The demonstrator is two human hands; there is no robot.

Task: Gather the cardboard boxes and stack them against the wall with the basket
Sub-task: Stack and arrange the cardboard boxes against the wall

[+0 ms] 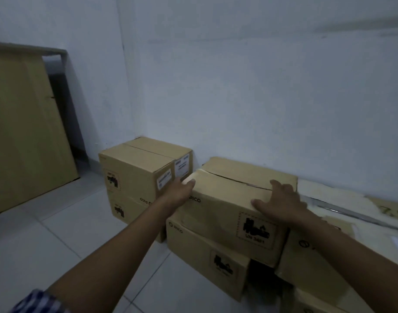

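— Where's that top box [227,199]?

— On a lower box [207,256] against the wall [261,98], right of the corner stack [139,170]. Left hand [180,193] grips its left end, fingers curled round the edge — right hand [281,202] lies spread and flat on its near right corner.

Right-hand boxes [324,267] cut off by frame edge.
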